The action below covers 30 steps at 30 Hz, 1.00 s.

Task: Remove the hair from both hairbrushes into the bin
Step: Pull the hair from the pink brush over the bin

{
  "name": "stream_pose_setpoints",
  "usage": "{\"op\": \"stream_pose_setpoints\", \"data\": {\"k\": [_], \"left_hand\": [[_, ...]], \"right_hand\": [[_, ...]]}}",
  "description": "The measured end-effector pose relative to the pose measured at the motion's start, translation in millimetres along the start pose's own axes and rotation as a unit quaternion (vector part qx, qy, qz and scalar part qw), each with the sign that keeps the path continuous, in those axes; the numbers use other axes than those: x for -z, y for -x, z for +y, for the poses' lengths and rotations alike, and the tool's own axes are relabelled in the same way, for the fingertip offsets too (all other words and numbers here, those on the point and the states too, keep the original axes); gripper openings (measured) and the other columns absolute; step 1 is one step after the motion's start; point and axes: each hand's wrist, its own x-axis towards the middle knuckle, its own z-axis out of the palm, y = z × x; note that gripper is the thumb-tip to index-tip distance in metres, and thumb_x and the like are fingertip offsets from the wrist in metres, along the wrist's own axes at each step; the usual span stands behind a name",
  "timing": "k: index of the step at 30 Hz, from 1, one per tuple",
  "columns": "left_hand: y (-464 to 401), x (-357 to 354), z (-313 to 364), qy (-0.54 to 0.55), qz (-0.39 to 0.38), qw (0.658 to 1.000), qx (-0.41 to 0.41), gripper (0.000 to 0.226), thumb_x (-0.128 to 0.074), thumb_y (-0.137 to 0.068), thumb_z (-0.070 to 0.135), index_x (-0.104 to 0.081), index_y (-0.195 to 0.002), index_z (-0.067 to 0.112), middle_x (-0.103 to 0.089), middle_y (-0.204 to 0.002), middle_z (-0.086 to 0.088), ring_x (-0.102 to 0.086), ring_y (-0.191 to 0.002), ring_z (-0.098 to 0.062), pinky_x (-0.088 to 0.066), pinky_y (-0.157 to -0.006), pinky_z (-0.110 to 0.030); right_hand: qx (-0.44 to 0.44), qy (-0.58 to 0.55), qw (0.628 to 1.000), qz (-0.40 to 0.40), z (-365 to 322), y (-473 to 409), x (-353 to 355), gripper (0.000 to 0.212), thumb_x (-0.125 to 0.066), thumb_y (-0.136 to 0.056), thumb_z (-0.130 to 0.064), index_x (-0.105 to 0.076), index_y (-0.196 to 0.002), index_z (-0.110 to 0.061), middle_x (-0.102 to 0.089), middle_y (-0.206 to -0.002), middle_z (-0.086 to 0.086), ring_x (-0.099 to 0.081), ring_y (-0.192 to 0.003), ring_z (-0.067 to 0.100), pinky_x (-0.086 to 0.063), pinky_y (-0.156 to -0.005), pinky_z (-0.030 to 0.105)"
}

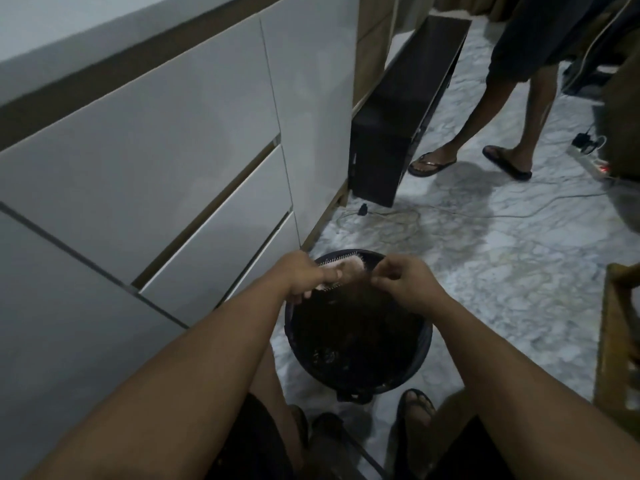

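A pale pink hairbrush with dark bristles is held over a round black bin on the floor. My left hand grips the brush by its near end. Just right of the brush head, my right hand has its fingertips pinched together on a thin brown wisp of hair that hangs from the brush toward the bin. The bin holds dark contents. Only one hairbrush is in view.
Grey cabinet drawers run along the left. A black low unit stands beyond the bin. Another person's legs in flip-flops stand on the marbled floor, with a power strip and cables. A wooden piece is at right.
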Motion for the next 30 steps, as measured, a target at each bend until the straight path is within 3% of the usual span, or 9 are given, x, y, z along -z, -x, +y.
{"op": "stream_pose_setpoints", "data": {"k": [5, 7, 10, 16, 20, 23, 30], "left_hand": [[9, -2, -11, 0.062, -0.018, 0.998, -0.008, 0.053, -0.072, -0.079, 0.051, -0.073, -0.090, -0.001, -0.061, -0.055, -0.008, -0.051, -0.038, -0.019, -0.041, -0.046, -0.023], [11, 0, -11, 0.067, -0.026, 0.997, -0.018, 0.051, -0.072, -0.079, 0.052, -0.072, -0.081, 0.001, -0.060, -0.054, -0.007, -0.051, -0.039, -0.021, -0.042, -0.048, -0.024], [7, 3, -9, 0.063, -0.025, 0.997, -0.033, 0.049, -0.072, -0.077, 0.055, -0.069, -0.073, 0.006, -0.062, -0.054, -0.007, -0.057, -0.044, -0.024, -0.048, -0.055, -0.030], [11, 8, -14, 0.092, -0.008, 0.995, -0.035, 0.045, -0.073, -0.081, 0.047, -0.065, -0.077, 0.003, -0.058, -0.056, -0.010, -0.052, -0.045, -0.023, -0.040, -0.046, -0.024], [13, 8, -14, 0.094, -0.011, 0.995, -0.040, 0.046, -0.072, -0.081, 0.048, -0.064, -0.076, 0.003, -0.060, -0.060, -0.013, -0.052, -0.047, -0.024, -0.041, -0.049, -0.025], [11, 5, -13, 0.093, -0.014, 0.995, -0.038, 0.050, -0.071, -0.082, 0.050, -0.067, -0.083, 0.000, -0.062, -0.064, -0.014, -0.056, -0.053, -0.028, -0.043, -0.054, -0.027], [-1, -3, -9, 0.078, -0.023, 0.997, -0.017, 0.055, -0.070, -0.081, 0.052, -0.071, -0.088, -0.003, -0.058, -0.056, -0.009, -0.051, -0.041, -0.021, -0.041, -0.048, -0.023]], "right_hand": [[-0.032, 0.028, 0.999, 0.027, -14, 10, 6, 0.007, -0.076, -0.079, -0.013, -0.071, -0.076, -0.018, -0.072, -0.082, 0.002, -0.068, -0.084, 0.018, -0.056, -0.078, 0.036], [-0.018, 0.074, 0.997, 0.011, -31, 8, 9, 0.002, -0.075, -0.080, -0.015, -0.073, -0.081, -0.016, -0.073, -0.087, 0.003, -0.068, -0.088, 0.018, -0.055, -0.081, 0.036], [-0.005, 0.155, 0.987, -0.037, -53, -1, 13, 0.012, -0.074, -0.080, -0.021, -0.071, -0.091, -0.017, -0.071, -0.093, 0.002, -0.065, -0.089, 0.017, -0.053, -0.080, 0.031], [0.015, 0.164, 0.986, -0.021, -67, -2, 13, 0.009, -0.075, -0.078, -0.017, -0.072, -0.086, -0.018, -0.072, -0.090, 0.001, -0.066, -0.087, 0.016, -0.055, -0.077, 0.030], [0.018, 0.183, 0.983, -0.022, -75, -6, 16, 0.009, -0.075, -0.076, -0.011, -0.072, -0.080, -0.019, -0.072, -0.087, 0.000, -0.067, -0.084, 0.015, -0.056, -0.078, 0.031], [0.010, 0.173, 0.985, -0.012, -74, -8, 15, 0.014, -0.073, -0.076, -0.008, -0.071, -0.078, -0.022, -0.070, -0.085, -0.002, -0.065, -0.084, 0.014, -0.053, -0.076, 0.028], [-0.056, 0.013, 0.998, -0.005, -37, 8, 5, 0.030, -0.067, -0.076, -0.007, -0.067, -0.105, -0.014, -0.069, -0.093, 0.001, -0.066, -0.086, 0.014, -0.053, -0.064, 0.022]]}}
